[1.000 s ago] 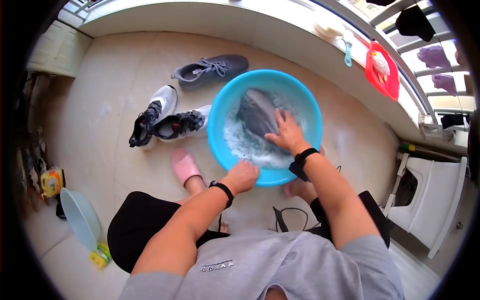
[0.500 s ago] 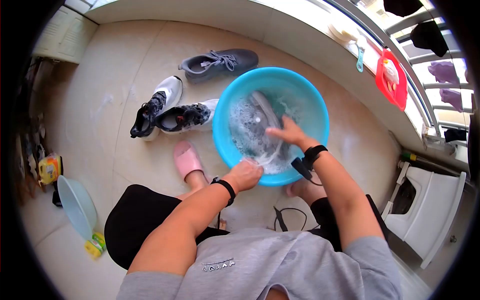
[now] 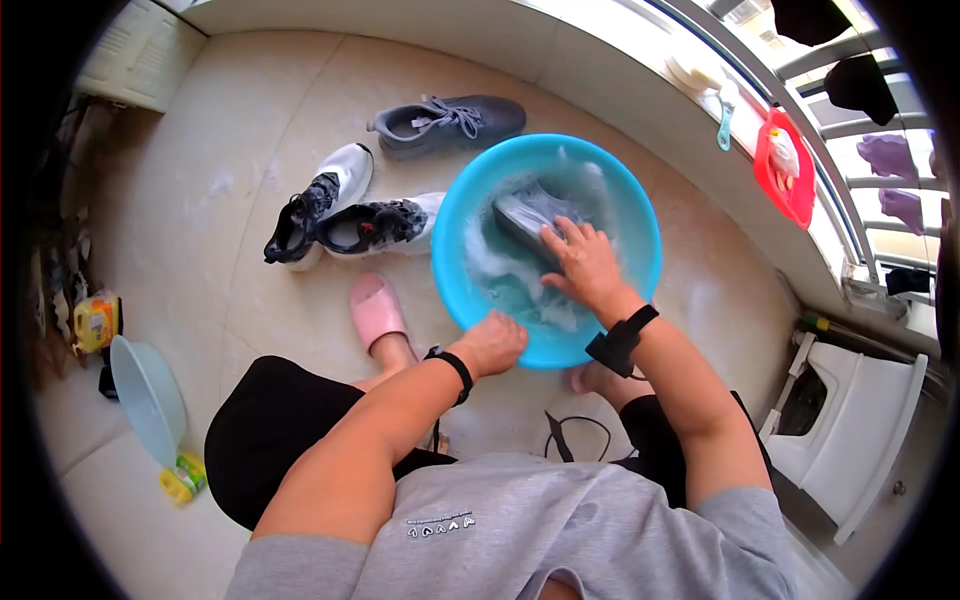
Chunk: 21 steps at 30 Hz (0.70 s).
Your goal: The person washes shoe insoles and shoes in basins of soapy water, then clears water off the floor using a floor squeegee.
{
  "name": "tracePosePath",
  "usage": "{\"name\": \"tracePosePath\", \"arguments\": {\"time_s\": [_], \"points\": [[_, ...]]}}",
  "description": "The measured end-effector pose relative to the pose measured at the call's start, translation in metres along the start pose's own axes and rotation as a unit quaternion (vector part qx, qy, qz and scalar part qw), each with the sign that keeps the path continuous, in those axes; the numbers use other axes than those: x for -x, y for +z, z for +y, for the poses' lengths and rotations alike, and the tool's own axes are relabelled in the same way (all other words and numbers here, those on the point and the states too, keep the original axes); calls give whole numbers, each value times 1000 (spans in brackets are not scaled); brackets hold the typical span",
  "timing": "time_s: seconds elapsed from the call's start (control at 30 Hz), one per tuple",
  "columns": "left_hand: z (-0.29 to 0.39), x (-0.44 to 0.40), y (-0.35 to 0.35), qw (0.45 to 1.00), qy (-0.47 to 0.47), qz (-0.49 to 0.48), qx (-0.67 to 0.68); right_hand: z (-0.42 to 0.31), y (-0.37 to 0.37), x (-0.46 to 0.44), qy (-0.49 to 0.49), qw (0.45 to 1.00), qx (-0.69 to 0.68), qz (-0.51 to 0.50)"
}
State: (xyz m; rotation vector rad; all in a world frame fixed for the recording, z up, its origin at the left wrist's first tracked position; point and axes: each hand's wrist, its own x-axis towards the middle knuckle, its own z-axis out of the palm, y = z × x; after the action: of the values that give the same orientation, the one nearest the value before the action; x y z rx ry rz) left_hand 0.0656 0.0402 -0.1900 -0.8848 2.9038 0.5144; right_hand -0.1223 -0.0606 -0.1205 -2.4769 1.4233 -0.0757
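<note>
A blue basin of sudsy water stands on the floor in front of me. In it lies a wet grey shoe, partly under water. My right hand reaches over the near end of the shoe with its fingers spread, touching or just above it. At the basin's near left rim, my left hand is closed with its fingers curled over the edge. Dry beside the basin are a grey lace-up shoe and a pair of black-and-white sneakers.
A pale basin leans at the left near a yellow bottle and a yellow-green packet. White plastic furniture stands at the right. On the ledge are a brush and a red tray. A cable lies between my feet.
The grey shoe has turned and shifted in the water, and the suds have swirled toward the edges. My right hand has spread its fingers over it. The left hand stays at the rim.
</note>
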Motion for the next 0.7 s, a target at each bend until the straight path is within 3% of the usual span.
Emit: {"name": "tracePosePath", "arguments": {"time_s": [0.07,0.13,0.17,0.27,0.33,0.4,0.43,0.53,0.6,0.67,0.7], "points": [[-1,-1,0,1000,-4,-7,10,0,18,10,21,999,-6,42],[0,2,4,999,-13,39,32,-5,43,17,128,990,-64,-11],[2,3,5,999,-12,37,33,-6,52,21,77,995,-61,2],[0,1,4,999,-26,-13,34,14,63,15,113,988,-90,-59],[1,2,5,1000,-20,6,-5,18,68,10,153,982,-99,-48],[3,3,-4,1000,-16,-18,17,4,64,13,109,987,-120,2],[1,-1,-9,999,-14,-37,34,2,57,18,153,970,-172,-80],[1,-1,-1,999,-15,-26,14,5,11,9,151,951,-254,-97],[2,1,3,999,-9,-14,33,21,-2,10,170,820,-536,-112],[-2,-1,2,999,-6,4,46,35,-18,19,187,653,-713,-173],[-1,0,1,999,-5,5,34,37,-30,23,187,655,-712,-171]]}}
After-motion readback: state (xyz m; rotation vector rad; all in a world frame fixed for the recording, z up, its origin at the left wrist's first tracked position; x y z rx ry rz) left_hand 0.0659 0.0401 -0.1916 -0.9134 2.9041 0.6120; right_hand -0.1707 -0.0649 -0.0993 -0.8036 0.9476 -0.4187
